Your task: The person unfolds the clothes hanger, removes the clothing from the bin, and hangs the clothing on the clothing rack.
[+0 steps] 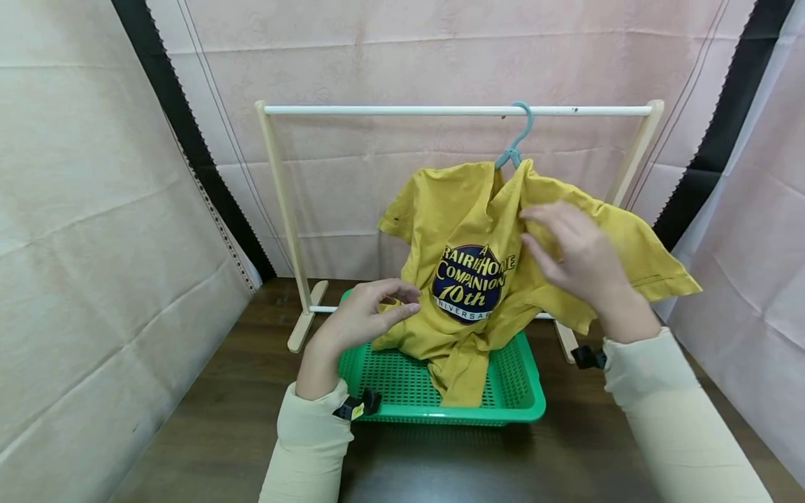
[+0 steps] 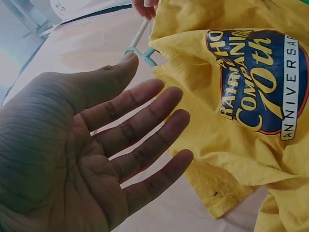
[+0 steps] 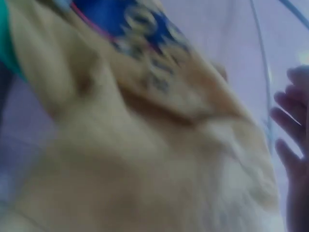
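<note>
A yellow T-shirt (image 1: 421, 230) with a dark round print hangs from a light blue hanger (image 1: 521, 133) on the rack's top bar. Its lower part droops into a green basket (image 1: 525, 395). Left of the shirt's lower half, my left hand (image 1: 367, 311) holds nothing; in the left wrist view its fingers are spread and loosely bent. My right hand (image 1: 575, 251) is in front of the shirt's right shoulder, thumb apart from the fingers. The right wrist view is blurred: shirt cloth fills most of it, and the right hand (image 3: 294, 121) shows only partly, fingers apart, at the right edge.
The clothes rack has a white top bar (image 1: 377, 110) and cream side posts (image 1: 281, 188). It stands behind the basket on a dark wooden table (image 1: 251, 426). Pale cloth walls (image 1: 113, 209) with black strips close in the back and both sides.
</note>
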### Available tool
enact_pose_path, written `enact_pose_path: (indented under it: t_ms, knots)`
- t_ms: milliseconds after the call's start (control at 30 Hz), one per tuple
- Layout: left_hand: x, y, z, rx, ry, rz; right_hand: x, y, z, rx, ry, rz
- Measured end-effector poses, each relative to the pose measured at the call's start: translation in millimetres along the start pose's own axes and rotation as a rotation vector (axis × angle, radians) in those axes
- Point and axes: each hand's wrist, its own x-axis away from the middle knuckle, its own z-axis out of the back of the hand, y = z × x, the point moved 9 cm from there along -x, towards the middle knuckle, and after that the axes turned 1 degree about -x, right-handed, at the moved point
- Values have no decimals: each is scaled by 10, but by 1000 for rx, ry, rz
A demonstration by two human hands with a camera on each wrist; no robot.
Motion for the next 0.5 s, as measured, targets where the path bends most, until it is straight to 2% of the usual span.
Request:
enact_pose_path:
  t_ms: [133, 233, 367, 500]
  knots:
    - [35, 12, 11, -34, -12, -9, 140, -163, -329, -134, -125, -2]
    - [-13, 48, 8, -80, -47, -24, 261, -193, -484, -172, -195, -27]
    - [-182, 64, 0, -173, -103, -13, 360, -190, -595, -212, -244, -41]
    - [-390, -20, -26, -276, -163, 47, 438, -128, -669, -261, -267, -56]
